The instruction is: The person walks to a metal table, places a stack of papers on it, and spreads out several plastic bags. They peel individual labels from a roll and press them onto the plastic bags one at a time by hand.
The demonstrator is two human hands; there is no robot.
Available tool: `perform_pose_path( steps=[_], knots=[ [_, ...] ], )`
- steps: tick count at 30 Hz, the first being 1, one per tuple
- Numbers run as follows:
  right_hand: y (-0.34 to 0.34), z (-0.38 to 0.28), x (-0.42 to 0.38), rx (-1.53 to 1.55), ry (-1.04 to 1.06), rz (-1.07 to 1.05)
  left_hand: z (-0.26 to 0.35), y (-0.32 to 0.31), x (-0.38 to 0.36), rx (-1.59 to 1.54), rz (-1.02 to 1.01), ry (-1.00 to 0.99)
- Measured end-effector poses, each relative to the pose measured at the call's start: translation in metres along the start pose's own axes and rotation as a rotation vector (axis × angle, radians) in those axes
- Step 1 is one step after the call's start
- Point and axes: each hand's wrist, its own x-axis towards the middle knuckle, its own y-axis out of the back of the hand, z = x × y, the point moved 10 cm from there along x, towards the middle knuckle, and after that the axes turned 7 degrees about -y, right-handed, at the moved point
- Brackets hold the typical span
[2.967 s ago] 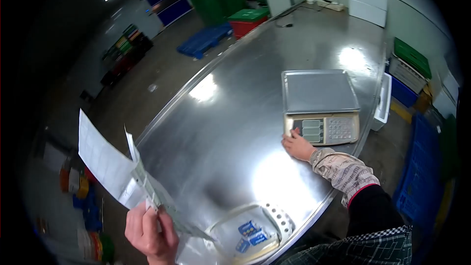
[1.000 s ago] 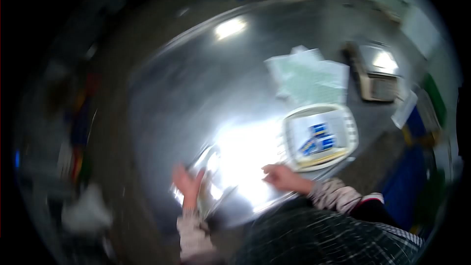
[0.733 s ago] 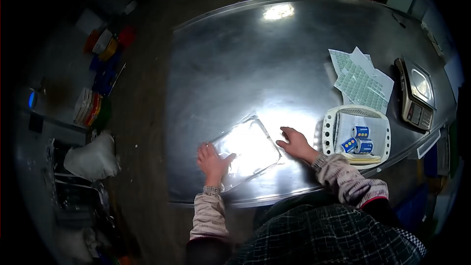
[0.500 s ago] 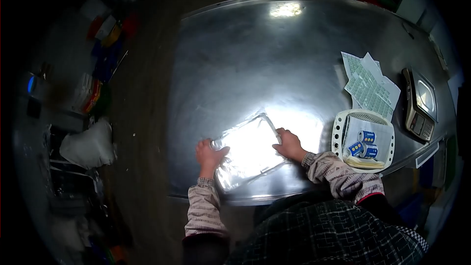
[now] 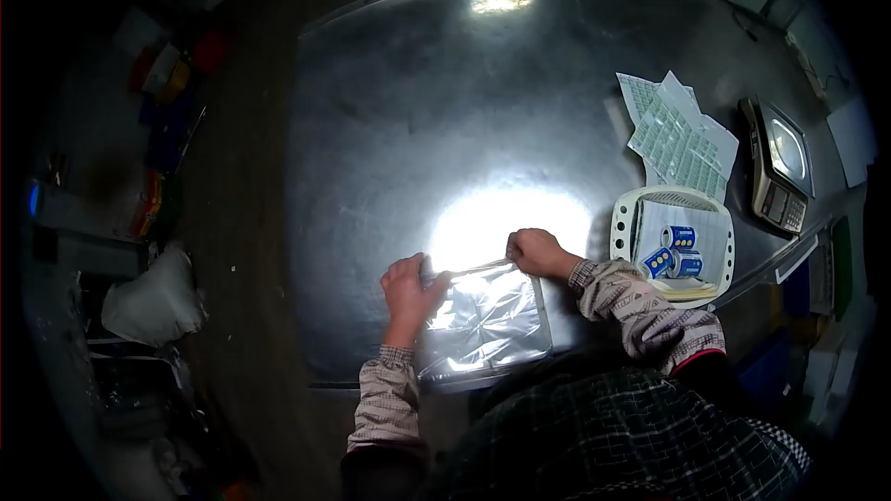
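A flat, shiny silvery plastic bag lies at the near edge of the metal table, its surface creased and reflecting light. At its far left corner is my left hand, fingers bent around the edge and thumb over the top. My right hand is closed in a pinch on the far right corner. The far edge of the bag runs between both hands. Whatever may be inside the bag cannot be made out.
On the right stands a white plastic basket with several blue label rolls and papers. Beyond it lie printed green-and-white sheets, beside a weighing scale. A white sack sits off the table's left side.
The bag has turned straighter and come nearer to my body. My right hand has moved from its right side to the far right corner and closed into a pinch. The view has shifted slightly.
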Motion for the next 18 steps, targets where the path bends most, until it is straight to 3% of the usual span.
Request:
perform_pose_path(
  steps=[7,8,11,12,13,15,18],
  knots=[
    [0.041,-0.003,-0.048,0.6,-0.001,0.152,0.044,-0.063,0.006,-0.198,-0.287,-0.14],
    [0.043,-0.004,-0.054,0.659,-0.006,0.158,0.055,-0.046,0.006,-0.2,-0.141,-0.235],
    [0.07,-0.013,-0.078,0.178,0.17,0.635,0.08,0.007,0.003,-0.277,0.074,-0.324],
    [0.034,0.005,-0.062,0.447,0.012,0.16,0.098,0.033,0.004,-0.299,0.117,-0.385],
    [0.032,-0.02,-0.075,0.749,0.061,-0.131,0.11,0.053,0.0,-0.297,0.126,-0.407],
    [0.075,-0.062,-0.118,0.812,0.098,-0.017,0.135,0.101,-0.015,-0.302,0.178,-0.468],
    [0.177,-0.142,-0.202,0.767,0.593,0.238,0.18,0.19,-0.035,-0.275,0.269,-0.548]
  ],
)
